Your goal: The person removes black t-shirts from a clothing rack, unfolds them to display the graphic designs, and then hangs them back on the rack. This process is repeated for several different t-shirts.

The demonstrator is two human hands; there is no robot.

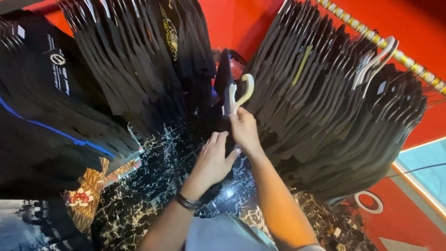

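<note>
Right hand (243, 130) gripping curved cream plastic hanger (240, 95), left hand (211, 160) pinching its black cloth garment (224, 76), marbled floor (153, 186)

Hidden and cut-off parts around the crowded clothes rails

The packed black shirts on the right rail (325, 107) are covering one another, leaving only edges showing; the striped gold rail (371, 35) is running out past the right edge. The cream plastic hanger (241, 93) is showing only its hook, its garment lost among dark fabric, and both forearms are being cut off at the bottom edge.
</note>
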